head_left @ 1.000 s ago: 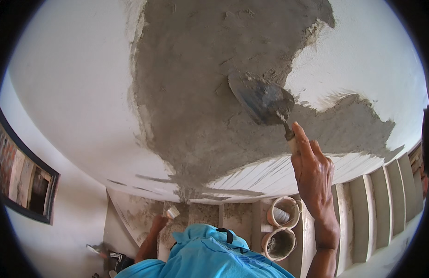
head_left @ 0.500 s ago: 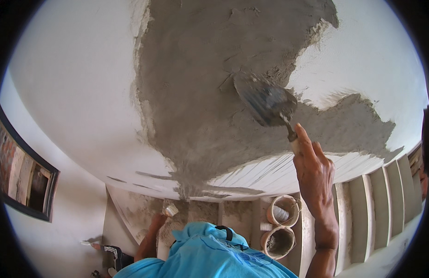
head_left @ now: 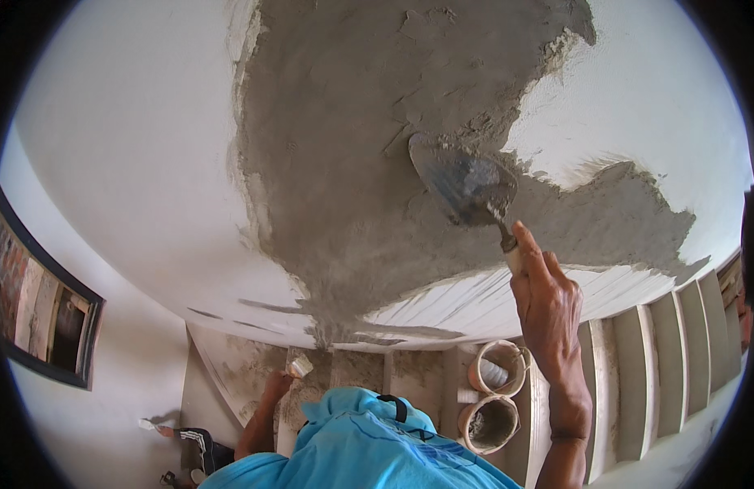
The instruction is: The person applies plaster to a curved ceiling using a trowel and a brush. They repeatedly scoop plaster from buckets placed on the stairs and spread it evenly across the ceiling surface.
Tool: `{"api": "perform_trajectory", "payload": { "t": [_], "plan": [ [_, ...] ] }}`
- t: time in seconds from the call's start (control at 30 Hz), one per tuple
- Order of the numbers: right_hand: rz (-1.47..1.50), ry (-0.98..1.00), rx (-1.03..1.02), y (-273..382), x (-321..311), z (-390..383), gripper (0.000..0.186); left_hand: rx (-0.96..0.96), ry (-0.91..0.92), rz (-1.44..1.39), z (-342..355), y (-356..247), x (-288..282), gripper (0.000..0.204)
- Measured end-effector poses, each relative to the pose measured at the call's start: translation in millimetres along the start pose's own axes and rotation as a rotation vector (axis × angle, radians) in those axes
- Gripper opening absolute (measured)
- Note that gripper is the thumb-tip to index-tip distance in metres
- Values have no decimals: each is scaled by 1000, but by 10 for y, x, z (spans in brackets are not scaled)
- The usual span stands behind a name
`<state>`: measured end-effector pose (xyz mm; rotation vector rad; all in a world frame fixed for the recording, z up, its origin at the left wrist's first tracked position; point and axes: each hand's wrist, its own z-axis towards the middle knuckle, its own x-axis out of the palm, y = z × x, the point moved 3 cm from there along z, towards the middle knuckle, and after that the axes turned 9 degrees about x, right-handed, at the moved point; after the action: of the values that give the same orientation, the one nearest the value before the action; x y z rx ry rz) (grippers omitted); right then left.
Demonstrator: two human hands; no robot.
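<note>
In my right hand (head_left: 550,314) is the wooden handle of a pointed trowel (head_left: 467,181), the fingers closed around it. Its grey, mortar-smeared blade lies against the wet grey mortar patch (head_left: 336,163) on the white wall (head_left: 149,163). Low on the left, my left hand (head_left: 277,385) is closed on a brush (head_left: 299,365) with pale bristles, held away from the wall. The brush's handle is mostly hidden by the fingers.
Below the wall, two buckets stand together: one bucket (head_left: 520,371) contains a pale ribbed object, the other bucket (head_left: 467,432) grey material. Stair steps (head_left: 630,383) rise to the right. A dark-framed opening (head_left: 88,342) is at left; below it, another person's striped clothing (head_left: 199,440) shows.
My right hand and the trowel have shifted slightly left, the blade still at the mortar. My left hand with the brush has barely moved.
</note>
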<state>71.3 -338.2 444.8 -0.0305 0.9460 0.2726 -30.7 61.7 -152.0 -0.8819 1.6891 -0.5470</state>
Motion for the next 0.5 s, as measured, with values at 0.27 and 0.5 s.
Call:
{"api": "perform_trajectory", "payload": {
  "t": [0.27,0.5],
  "plan": [
    [84,-18,34,87,-106,181,56,45,3,138,-25,79,42,34],
    [42,125,-5,40,94,-36,57,-8,-11,-12,-60,-25,27,40]
  ]
}}
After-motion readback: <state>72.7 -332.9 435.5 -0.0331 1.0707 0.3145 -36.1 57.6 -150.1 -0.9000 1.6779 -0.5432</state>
